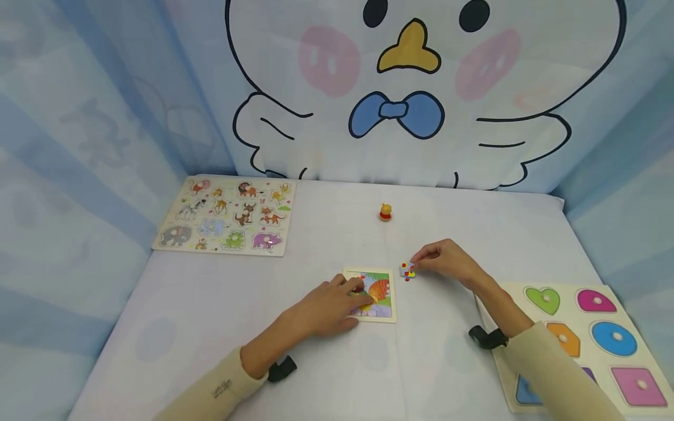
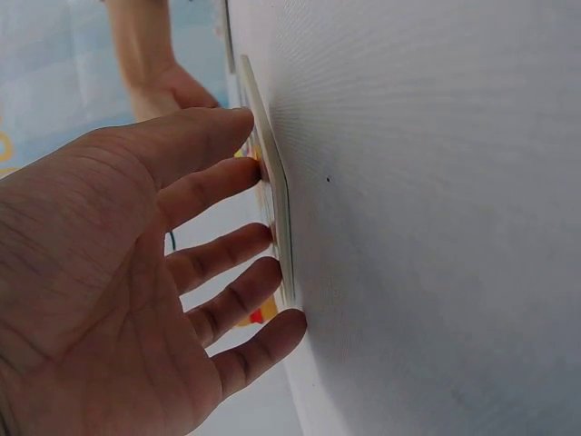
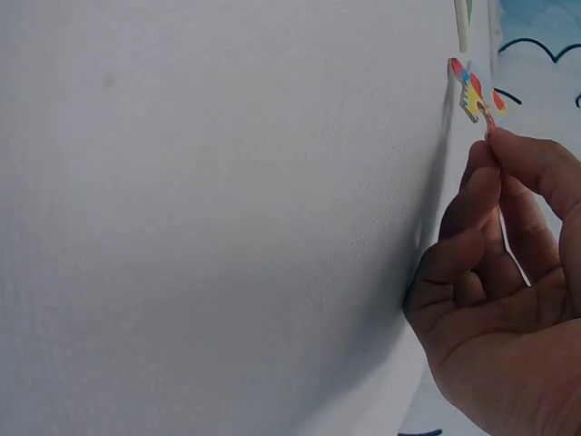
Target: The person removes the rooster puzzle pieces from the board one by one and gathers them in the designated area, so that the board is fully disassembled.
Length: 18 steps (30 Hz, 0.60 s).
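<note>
White cloth (image 1: 342, 374) covers the table; the right hand (image 1: 444, 263) pinches a piece (image 1: 407, 271) by its edge, just right of the puzzle (image 1: 392, 298). Spread and unclenched, the left hand (image 1: 329, 304) lays its fingertips on the puzzle. So slight a pinch could let the piece twist or drop, and uneven left-hand pressure might skid the puzzle.

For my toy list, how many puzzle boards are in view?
3: animal board at back left, picture board under the left hand, shape board at right, partly behind the right sleeve.
</note>
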Tool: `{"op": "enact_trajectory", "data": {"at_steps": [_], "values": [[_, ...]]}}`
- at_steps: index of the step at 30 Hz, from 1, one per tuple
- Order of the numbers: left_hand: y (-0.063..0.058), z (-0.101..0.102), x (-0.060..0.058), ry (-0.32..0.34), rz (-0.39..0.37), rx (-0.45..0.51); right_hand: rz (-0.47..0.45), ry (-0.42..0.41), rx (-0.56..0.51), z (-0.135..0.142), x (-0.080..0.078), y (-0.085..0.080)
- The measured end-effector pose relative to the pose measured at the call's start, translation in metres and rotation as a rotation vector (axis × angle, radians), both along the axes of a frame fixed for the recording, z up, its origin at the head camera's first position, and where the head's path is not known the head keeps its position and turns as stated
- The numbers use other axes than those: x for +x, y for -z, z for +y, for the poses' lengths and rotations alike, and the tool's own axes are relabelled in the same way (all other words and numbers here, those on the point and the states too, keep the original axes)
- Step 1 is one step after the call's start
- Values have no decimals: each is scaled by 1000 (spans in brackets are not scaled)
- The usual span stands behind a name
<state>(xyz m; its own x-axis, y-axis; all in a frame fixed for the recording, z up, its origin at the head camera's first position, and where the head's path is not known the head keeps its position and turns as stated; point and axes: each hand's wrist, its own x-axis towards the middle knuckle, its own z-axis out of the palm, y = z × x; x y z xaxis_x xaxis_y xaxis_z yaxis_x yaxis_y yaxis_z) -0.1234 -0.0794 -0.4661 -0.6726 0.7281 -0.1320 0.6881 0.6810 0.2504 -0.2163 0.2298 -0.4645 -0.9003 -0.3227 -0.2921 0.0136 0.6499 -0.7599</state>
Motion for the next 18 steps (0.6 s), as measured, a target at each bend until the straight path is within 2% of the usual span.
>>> {"op": "enact_trajectory", "data": {"at_steps": [5, 13, 18], "values": [[0, 0, 2, -6, 5, 1, 74, -18, 53, 1, 1, 4], [-1, 1, 3, 1, 8, -26, 212, -106, 108, -6, 1, 8], [0, 1, 3, 4, 15, -34, 257, -116, 135, -9, 2, 11]]}}
